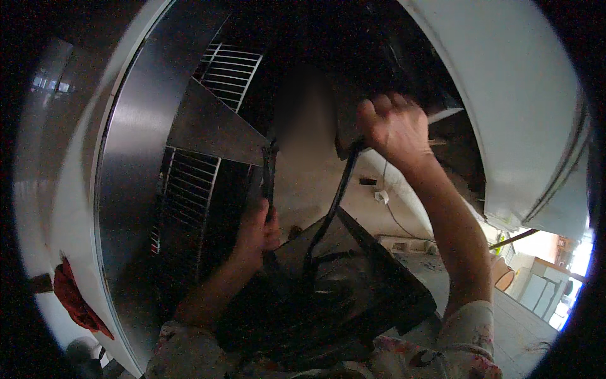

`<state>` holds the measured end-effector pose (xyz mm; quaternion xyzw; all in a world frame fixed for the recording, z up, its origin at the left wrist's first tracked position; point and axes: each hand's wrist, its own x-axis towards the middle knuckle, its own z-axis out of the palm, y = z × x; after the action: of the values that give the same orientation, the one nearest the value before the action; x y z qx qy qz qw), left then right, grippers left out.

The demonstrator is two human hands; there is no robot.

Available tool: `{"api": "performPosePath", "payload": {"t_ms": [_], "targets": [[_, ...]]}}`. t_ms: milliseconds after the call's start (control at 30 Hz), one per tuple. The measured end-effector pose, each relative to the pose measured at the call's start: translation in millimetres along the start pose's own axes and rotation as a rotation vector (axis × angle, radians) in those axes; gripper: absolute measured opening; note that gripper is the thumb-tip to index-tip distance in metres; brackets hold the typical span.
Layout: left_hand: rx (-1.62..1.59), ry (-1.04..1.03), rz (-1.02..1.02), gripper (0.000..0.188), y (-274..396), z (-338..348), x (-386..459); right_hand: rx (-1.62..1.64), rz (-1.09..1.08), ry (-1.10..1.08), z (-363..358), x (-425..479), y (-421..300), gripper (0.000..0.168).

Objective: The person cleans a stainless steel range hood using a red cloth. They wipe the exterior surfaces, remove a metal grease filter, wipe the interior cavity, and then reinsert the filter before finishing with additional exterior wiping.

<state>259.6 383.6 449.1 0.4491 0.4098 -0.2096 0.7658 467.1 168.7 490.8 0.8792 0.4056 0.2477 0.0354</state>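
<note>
My left hand (266,227) is curled around a dark upright strip (269,182), slightly blurred. Higher up, my right hand (397,124) is closed like a fist where the upper end of a bent black bar (331,208) meets it. Its fingertips are hidden behind the knuckles. The bar runs down to a black frame-like object (397,284) between my forearms. Much of that object is lost in shadow. A pale wall surface (303,189) shows between my hands, with a blurred patch above it.
On the left stand wire racks (189,184) and a brushed metal panel (137,128). A red cloth (78,303) hangs lower left. A large white panel (502,94) borders the upper right. Behind my right arm, a white plug (381,196) with a cable sits on the wall.
</note>
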Motion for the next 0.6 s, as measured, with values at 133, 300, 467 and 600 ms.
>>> {"api": "performPosePath", "payload": {"t_ms": [133, 300, 467, 600], "targets": [[0.206, -0.037, 0.062, 0.031, -16.5, 19.6, -41.4, 0.720, 0.544, -0.451, 5.4, -18.8, -44.9, 0.030], [0.463, -0.080, 0.010, 0.028, -54.9, 43.8, -69.4, 1.887, 1.389, -0.617, 57.9, -66.3, -98.1, 0.043], [0.561, -0.252, 0.001, 0.031, -74.4, 64.0, -80.5, 2.278, 1.564, -0.398, 91.1, -70.0, -115.1, 0.027], [0.835, -0.289, 0.074, 0.043, -89.6, 60.1, -57.9, 2.138, 1.840, -0.330, 65.8, -78.9, -110.0, 0.010]]}}
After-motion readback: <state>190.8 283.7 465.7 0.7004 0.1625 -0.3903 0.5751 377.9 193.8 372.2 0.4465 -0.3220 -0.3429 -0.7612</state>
